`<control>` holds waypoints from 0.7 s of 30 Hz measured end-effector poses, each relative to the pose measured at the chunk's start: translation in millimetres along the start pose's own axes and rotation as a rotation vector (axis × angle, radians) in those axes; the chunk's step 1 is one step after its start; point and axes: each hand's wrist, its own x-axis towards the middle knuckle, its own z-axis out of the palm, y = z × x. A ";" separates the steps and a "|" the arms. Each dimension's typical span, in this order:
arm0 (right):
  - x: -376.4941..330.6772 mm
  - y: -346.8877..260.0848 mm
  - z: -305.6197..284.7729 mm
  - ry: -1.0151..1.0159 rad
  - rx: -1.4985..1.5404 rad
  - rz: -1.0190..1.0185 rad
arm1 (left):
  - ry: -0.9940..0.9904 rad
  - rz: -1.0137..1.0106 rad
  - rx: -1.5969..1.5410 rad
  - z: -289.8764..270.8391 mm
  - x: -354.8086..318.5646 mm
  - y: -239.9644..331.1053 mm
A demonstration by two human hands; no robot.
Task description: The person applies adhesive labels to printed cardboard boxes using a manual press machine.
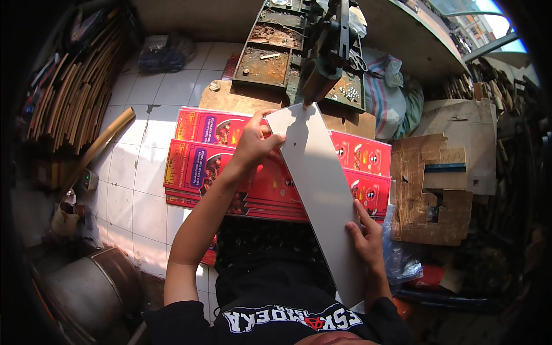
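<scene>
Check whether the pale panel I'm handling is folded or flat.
Flat: the pale panel stretches as one plain surface from your left hand past your right hand, with no crease visible.

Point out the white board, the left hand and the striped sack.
White board (322,184): head view, middle of its face.
Left hand (253,140): head view, middle of hand.
Striped sack (384,96): head view, its side.

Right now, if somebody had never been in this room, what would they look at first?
Probably the long pale board slanting across the middle, with the left hand at its upper left edge and the right hand at its lower right edge. Next might come the bright red printed sheets lying beneath it, then the dark metal machine reaching down over the board's far end.
</scene>
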 end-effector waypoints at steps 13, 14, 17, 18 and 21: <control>1.3 19.8 -2.0 -0.039 -0.063 -0.085 | 0.003 0.000 0.009 0.0 -0.1 -0.6; 1.3 19.6 -2.2 -0.040 -0.057 -0.082 | 0.002 -0.005 0.011 -0.2 0.0 -0.3; 1.8 20.7 -2.8 -0.046 -0.043 -0.088 | 0.011 -0.001 -0.005 2.0 -0.9 1.4; 1.8 16.2 -1.8 -0.040 -0.006 -0.047 | 0.018 0.004 -0.013 2.1 -1.4 1.6; 0.8 3.7 0.3 -0.030 0.066 0.031 | -0.031 -0.039 -0.046 -8.4 1.7 -2.7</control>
